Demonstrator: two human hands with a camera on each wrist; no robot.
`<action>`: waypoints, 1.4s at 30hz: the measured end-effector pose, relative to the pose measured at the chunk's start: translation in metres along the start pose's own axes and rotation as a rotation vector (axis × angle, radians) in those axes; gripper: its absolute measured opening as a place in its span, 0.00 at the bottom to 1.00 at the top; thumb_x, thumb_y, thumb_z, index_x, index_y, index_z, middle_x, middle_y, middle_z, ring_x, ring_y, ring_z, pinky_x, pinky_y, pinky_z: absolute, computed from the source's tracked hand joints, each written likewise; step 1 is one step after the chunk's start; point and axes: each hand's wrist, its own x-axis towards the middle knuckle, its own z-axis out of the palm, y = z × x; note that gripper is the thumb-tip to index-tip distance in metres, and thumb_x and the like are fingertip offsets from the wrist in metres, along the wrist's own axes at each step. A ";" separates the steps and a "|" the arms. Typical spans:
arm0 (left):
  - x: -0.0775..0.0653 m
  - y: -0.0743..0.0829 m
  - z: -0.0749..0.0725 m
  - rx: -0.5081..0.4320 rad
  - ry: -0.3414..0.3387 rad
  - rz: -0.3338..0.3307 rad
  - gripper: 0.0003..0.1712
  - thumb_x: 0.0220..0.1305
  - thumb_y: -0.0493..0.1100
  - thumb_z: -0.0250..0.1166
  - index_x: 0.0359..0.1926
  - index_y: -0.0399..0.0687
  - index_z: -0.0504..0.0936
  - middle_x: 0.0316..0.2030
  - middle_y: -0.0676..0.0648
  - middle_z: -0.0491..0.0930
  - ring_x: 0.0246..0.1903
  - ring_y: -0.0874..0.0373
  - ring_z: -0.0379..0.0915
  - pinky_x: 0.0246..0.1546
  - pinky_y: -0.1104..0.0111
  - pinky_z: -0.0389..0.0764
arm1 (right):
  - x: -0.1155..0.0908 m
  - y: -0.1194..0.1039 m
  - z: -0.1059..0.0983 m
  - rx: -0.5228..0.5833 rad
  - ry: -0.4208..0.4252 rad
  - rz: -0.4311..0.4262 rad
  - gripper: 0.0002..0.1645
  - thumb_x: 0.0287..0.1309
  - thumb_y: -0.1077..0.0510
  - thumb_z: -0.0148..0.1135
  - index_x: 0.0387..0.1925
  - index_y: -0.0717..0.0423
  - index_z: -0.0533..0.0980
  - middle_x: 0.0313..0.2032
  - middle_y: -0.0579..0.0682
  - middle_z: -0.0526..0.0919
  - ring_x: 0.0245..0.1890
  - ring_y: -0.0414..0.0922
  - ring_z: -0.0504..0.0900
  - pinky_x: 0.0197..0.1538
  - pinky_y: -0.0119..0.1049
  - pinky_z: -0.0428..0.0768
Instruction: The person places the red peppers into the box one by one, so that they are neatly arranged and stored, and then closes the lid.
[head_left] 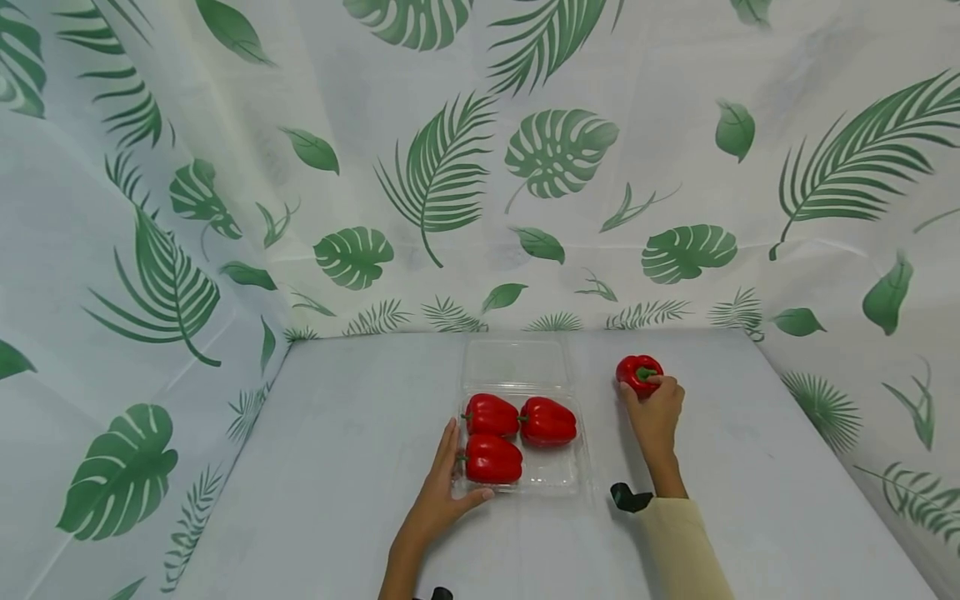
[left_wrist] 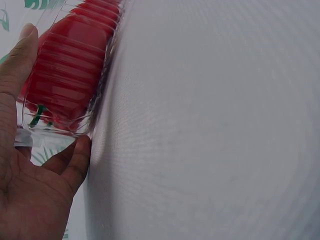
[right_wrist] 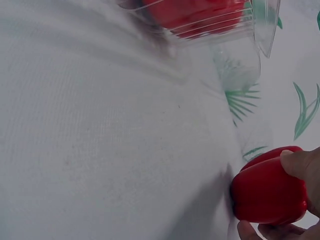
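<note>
A clear plastic clamshell box (head_left: 551, 477) lies on the table with its lid folded back. In it are three red bell peppers, one at back left (head_left: 491, 414), one at back right (head_left: 548, 422) and one at front left (head_left: 492, 459). My left hand (head_left: 437, 492) rests against the box's front left corner, fingers along the left side and thumb at the front edge. To the right of the box, my right hand (head_left: 658, 414) grips another red bell pepper (right_wrist: 267, 192), its green stem (head_left: 645, 375) facing up in the head view.
The transparent lid (head_left: 516, 362) lies flat behind the box, reaching toward the back wall. White cloth (head_left: 555, 75) with green leaf prints hangs behind and at both sides of the white table (head_left: 337, 467).
</note>
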 end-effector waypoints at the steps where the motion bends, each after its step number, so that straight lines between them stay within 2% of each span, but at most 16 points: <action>1: 0.000 0.000 0.000 0.000 -0.001 -0.001 0.63 0.53 0.57 0.73 0.78 0.61 0.40 0.79 0.55 0.38 0.75 0.43 0.49 0.66 0.47 0.67 | -0.001 0.001 0.000 0.003 0.003 -0.003 0.32 0.60 0.58 0.66 0.58 0.69 0.61 0.61 0.71 0.63 0.66 0.64 0.62 0.64 0.64 0.71; 6: 0.000 0.000 0.000 -0.001 -0.005 -0.006 0.63 0.53 0.57 0.73 0.78 0.60 0.40 0.79 0.55 0.38 0.75 0.42 0.47 0.66 0.47 0.66 | -0.007 0.007 -0.002 0.037 0.019 0.008 0.32 0.60 0.55 0.65 0.57 0.68 0.63 0.59 0.70 0.64 0.63 0.62 0.64 0.61 0.63 0.74; 9: 0.000 0.000 0.000 0.002 -0.004 -0.008 0.63 0.53 0.57 0.73 0.78 0.60 0.40 0.79 0.55 0.38 0.76 0.43 0.45 0.66 0.46 0.66 | -0.011 0.007 -0.004 0.088 0.032 0.036 0.32 0.61 0.52 0.65 0.57 0.67 0.64 0.58 0.67 0.67 0.61 0.60 0.67 0.61 0.59 0.76; 11: 0.000 -0.001 0.000 0.010 -0.001 -0.003 0.63 0.53 0.58 0.73 0.78 0.59 0.40 0.79 0.55 0.38 0.76 0.43 0.44 0.66 0.46 0.65 | -0.013 0.006 -0.006 0.147 0.034 0.079 0.33 0.62 0.48 0.63 0.58 0.65 0.63 0.59 0.65 0.68 0.59 0.58 0.70 0.60 0.51 0.79; 13: 0.001 -0.002 0.000 0.019 0.000 -0.004 0.64 0.52 0.59 0.73 0.78 0.60 0.40 0.78 0.56 0.37 0.76 0.44 0.44 0.67 0.46 0.65 | -0.013 0.005 -0.010 0.260 0.014 0.145 0.34 0.64 0.45 0.61 0.61 0.61 0.62 0.61 0.61 0.68 0.60 0.55 0.71 0.59 0.39 0.81; 15: 0.001 -0.002 -0.001 0.024 0.002 -0.001 0.64 0.52 0.59 0.73 0.78 0.59 0.40 0.78 0.56 0.37 0.76 0.44 0.43 0.67 0.45 0.65 | -0.013 0.003 -0.014 0.438 -0.024 0.226 0.34 0.66 0.42 0.58 0.63 0.56 0.60 0.63 0.57 0.65 0.61 0.52 0.70 0.56 0.35 0.80; 17: 0.002 -0.002 -0.002 0.024 0.003 0.002 0.64 0.52 0.59 0.73 0.78 0.59 0.39 0.78 0.56 0.37 0.76 0.43 0.43 0.67 0.45 0.65 | -0.012 0.002 -0.017 0.697 -0.074 0.305 0.32 0.67 0.42 0.56 0.65 0.50 0.57 0.66 0.52 0.61 0.64 0.51 0.67 0.55 0.39 0.79; 19: 0.002 -0.001 -0.002 0.019 0.004 0.000 0.64 0.52 0.58 0.74 0.78 0.60 0.39 0.78 0.56 0.36 0.76 0.43 0.43 0.67 0.45 0.65 | -0.011 0.002 -0.020 0.966 -0.128 0.348 0.30 0.69 0.44 0.53 0.66 0.44 0.55 0.67 0.47 0.58 0.68 0.49 0.62 0.59 0.47 0.75; 21: 0.002 -0.001 -0.002 0.012 0.003 -0.003 0.64 0.53 0.57 0.74 0.78 0.60 0.39 0.78 0.57 0.36 0.76 0.43 0.43 0.67 0.45 0.65 | -0.011 0.004 -0.023 1.214 -0.184 0.366 0.29 0.70 0.46 0.51 0.67 0.40 0.53 0.68 0.44 0.57 0.70 0.47 0.58 0.63 0.54 0.71; 23: 0.001 -0.001 -0.002 0.004 0.000 -0.003 0.63 0.53 0.56 0.74 0.78 0.61 0.39 0.78 0.56 0.37 0.76 0.43 0.45 0.67 0.46 0.66 | -0.012 0.007 -0.024 1.366 -0.235 0.349 0.30 0.70 0.48 0.48 0.69 0.37 0.51 0.68 0.43 0.56 0.70 0.45 0.54 0.64 0.55 0.73; 24: 0.001 -0.001 -0.001 0.003 -0.001 -0.001 0.63 0.53 0.56 0.74 0.78 0.60 0.39 0.78 0.56 0.37 0.76 0.43 0.45 0.66 0.47 0.66 | -0.012 0.009 -0.025 1.401 -0.254 0.332 0.30 0.70 0.48 0.47 0.69 0.37 0.50 0.68 0.42 0.55 0.70 0.45 0.54 0.63 0.54 0.75; 27: 0.000 -0.001 0.000 -0.003 -0.006 0.004 0.64 0.53 0.56 0.74 0.78 0.60 0.39 0.79 0.55 0.37 0.76 0.43 0.46 0.66 0.47 0.67 | -0.014 0.012 -0.024 1.404 -0.273 0.284 0.30 0.71 0.49 0.47 0.69 0.38 0.50 0.68 0.43 0.56 0.70 0.46 0.54 0.56 0.46 0.82; 30: 0.001 -0.001 0.000 -0.004 -0.005 0.005 0.64 0.53 0.56 0.74 0.78 0.60 0.39 0.78 0.55 0.37 0.76 0.43 0.44 0.67 0.47 0.66 | -0.016 0.010 -0.023 1.318 -0.273 0.257 0.26 0.71 0.51 0.50 0.65 0.40 0.53 0.66 0.43 0.60 0.68 0.45 0.57 0.51 0.40 0.85; 34: 0.001 -0.001 -0.001 0.006 0.000 0.009 0.64 0.53 0.56 0.74 0.78 0.61 0.39 0.78 0.56 0.36 0.76 0.44 0.42 0.68 0.46 0.64 | -0.019 0.007 -0.024 1.219 -0.277 0.271 0.23 0.71 0.54 0.51 0.60 0.40 0.54 0.64 0.41 0.61 0.65 0.44 0.59 0.46 0.37 0.86; 37: 0.001 0.000 -0.001 0.012 0.001 0.010 0.63 0.53 0.56 0.73 0.78 0.60 0.39 0.78 0.55 0.37 0.76 0.44 0.43 0.67 0.46 0.64 | -0.022 0.005 -0.026 1.140 -0.285 0.301 0.28 0.70 0.55 0.53 0.63 0.40 0.51 0.62 0.38 0.60 0.64 0.43 0.60 0.45 0.34 0.86; 42: 0.000 0.000 -0.001 0.011 -0.003 0.000 0.64 0.53 0.57 0.73 0.78 0.59 0.39 0.79 0.55 0.37 0.75 0.43 0.47 0.67 0.46 0.66 | -0.029 0.003 -0.031 1.060 -0.335 0.303 0.36 0.70 0.58 0.53 0.72 0.47 0.50 0.63 0.38 0.61 0.64 0.40 0.60 0.48 0.29 0.85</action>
